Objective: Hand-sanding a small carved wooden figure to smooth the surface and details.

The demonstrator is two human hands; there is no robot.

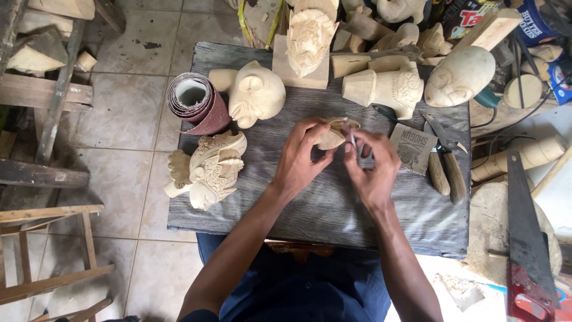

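I look down on a dark grey, grainy wooden board surface (322, 209) resting over the person's lap, with a pale tiled floor (131, 119) around it and rough timber frames along the left. On the surface lie a roll of reddish-brown sandpaper (196, 101), a smooth pale wooden head carving (257, 93), an ornately carved pale wooden mask (208, 169), a grey sandpaper square (413, 148) and two wooden-handled carving knives (445, 167). A rusty handsaw with a red handle (525, 238) lies at the right.

The small pale, rounded wooden carving (330, 136) is unpainted, light cream, with shallow cut ridges along its upper edge.

I see it held just above the middle of the surface. The left hand (301, 158) wraps its fingers closed around the piece from the left. The right hand (374, 167) pinches a thin, light-coloured tool or strip (351, 138) against the carving's right edge; I cannot tell exactly what it is.
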